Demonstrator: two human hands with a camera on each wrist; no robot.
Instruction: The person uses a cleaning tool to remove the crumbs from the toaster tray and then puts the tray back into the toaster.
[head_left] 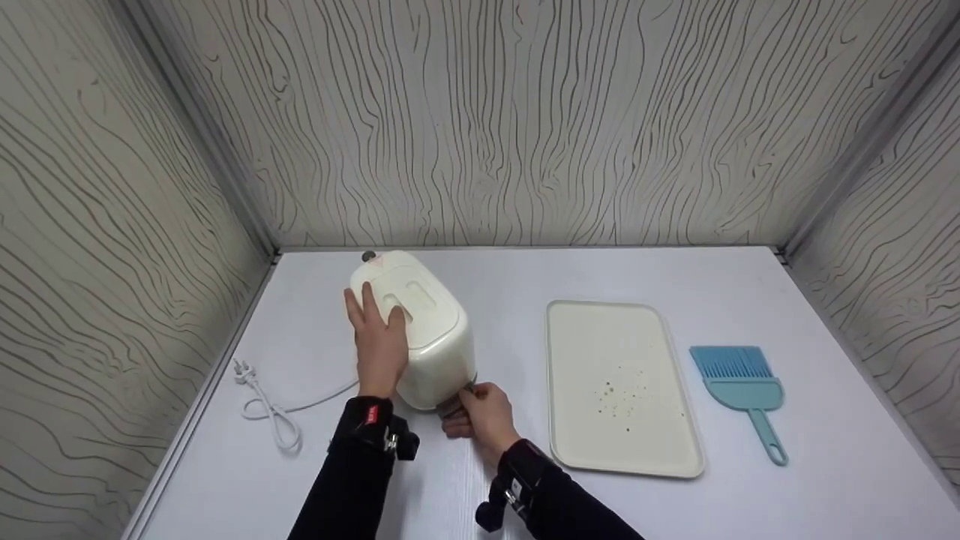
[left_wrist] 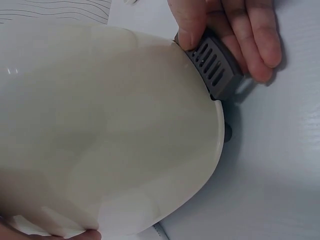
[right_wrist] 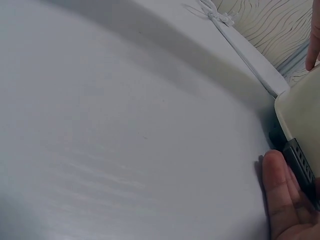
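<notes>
A cream toaster (head_left: 435,367) stands at an angle on the left half of the table. My left hand (head_left: 381,352) rests on its top and left side, with the fingers fairly straight and spread. At the toaster's lower near end, my right hand (head_left: 487,416) pinches the dark grey slotted end of a crumb tray (left_wrist: 212,67). The thumb is over it and the other fingers are beneath. In the right wrist view that slotted end (right_wrist: 300,162) sits against the toaster's bottom edge, and the rest of the tray is hidden.
Right of the toaster lies a cream rectangular tray (head_left: 600,337) with scattered dark crumbs (head_left: 619,397). Beyond it is a blue brush in a teal dustpan-shaped holder (head_left: 744,394). A white plug and bundled cord (head_left: 277,420) lie on the left. Patterned walls (head_left: 480,127) enclose the table.
</notes>
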